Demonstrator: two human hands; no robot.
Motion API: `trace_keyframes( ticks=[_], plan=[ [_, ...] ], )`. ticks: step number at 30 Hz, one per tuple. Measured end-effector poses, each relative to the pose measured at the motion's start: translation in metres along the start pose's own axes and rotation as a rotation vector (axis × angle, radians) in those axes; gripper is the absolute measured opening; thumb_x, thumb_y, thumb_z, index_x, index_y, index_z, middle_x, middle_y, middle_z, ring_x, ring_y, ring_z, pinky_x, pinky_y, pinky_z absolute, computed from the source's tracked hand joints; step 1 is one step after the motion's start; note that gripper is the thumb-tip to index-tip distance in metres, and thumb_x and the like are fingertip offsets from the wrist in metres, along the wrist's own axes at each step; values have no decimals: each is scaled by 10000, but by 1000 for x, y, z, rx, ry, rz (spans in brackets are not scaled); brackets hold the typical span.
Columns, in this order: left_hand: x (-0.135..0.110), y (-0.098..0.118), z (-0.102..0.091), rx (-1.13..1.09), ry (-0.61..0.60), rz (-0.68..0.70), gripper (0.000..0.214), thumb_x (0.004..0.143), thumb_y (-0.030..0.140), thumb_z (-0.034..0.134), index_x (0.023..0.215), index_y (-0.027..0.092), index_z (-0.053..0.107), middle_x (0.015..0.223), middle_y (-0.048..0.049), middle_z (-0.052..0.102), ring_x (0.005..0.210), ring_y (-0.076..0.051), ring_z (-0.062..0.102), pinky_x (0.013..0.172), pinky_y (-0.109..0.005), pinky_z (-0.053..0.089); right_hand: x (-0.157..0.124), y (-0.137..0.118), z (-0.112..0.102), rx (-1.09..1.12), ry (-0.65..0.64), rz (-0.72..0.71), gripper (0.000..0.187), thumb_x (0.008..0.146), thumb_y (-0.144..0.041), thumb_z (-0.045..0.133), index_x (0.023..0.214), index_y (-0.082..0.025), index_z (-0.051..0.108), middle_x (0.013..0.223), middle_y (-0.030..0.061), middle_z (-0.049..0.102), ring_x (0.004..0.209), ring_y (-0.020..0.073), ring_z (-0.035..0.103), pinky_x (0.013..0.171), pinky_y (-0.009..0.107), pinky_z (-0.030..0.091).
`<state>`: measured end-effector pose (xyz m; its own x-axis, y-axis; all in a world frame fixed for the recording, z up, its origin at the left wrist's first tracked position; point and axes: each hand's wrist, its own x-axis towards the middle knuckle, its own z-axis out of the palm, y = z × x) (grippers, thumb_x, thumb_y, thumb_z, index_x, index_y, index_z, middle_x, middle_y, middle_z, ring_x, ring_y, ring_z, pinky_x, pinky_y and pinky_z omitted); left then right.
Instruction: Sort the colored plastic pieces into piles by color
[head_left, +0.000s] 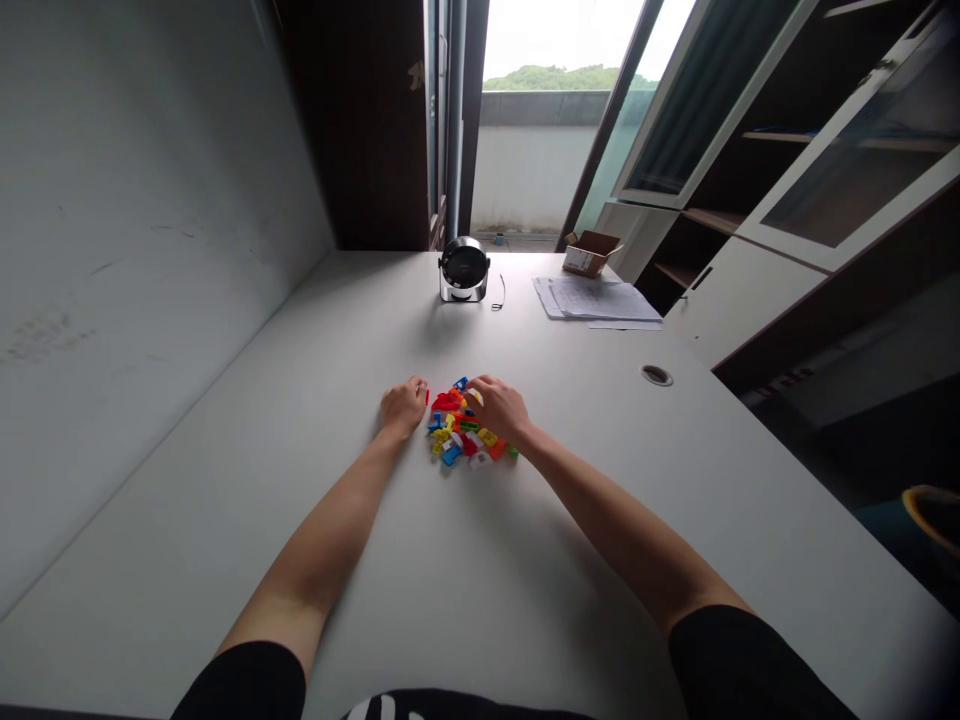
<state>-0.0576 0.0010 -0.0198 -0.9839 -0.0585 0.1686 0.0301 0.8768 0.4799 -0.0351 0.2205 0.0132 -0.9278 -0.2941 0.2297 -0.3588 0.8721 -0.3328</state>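
A small heap of colourful plastic building blocks lies on the white table, with red, blue, yellow, orange, green and white pieces. To its left rests my left hand, fingers curled, with a small red block showing at the fingertips. My right hand reaches over the heap's upper right side, its fingers bent down and drawn together among the pieces. A white and yellow piece shows beside those fingers; what they grip is too small to make out.
A round black and silver device on a stand stands towards the far edge, a short cord beside it. Papers and an open cardboard box lie at the back right. A cable hole is nearer. A wall borders the left.
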Motion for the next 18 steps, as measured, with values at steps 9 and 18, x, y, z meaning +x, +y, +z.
trace_keyframes(
  ticks=[9, 18],
  plan=[
    [0, -10, -15, -142, -133, 224, 367, 839, 332, 616, 1194, 250, 652, 1009, -37, 713, 855, -169, 636, 822, -277, 467, 27, 16, 16, 130, -77, -246, 271, 966, -308, 565, 1203, -255, 685, 1220, 73, 654, 1151, 218, 567, 972, 338, 468],
    [17, -8, -3, -233, -97, 75, 254, 831, 298, 581, 1046, 239, 702, 1011, -34, 724, 808, -149, 633, 764, -260, 476, 20, 33, 13, 644, -153, -81, 257, 939, -365, 552, 1075, -219, 713, 992, 48, 710, 834, 141, 664, 733, 240, 526]
  ],
)
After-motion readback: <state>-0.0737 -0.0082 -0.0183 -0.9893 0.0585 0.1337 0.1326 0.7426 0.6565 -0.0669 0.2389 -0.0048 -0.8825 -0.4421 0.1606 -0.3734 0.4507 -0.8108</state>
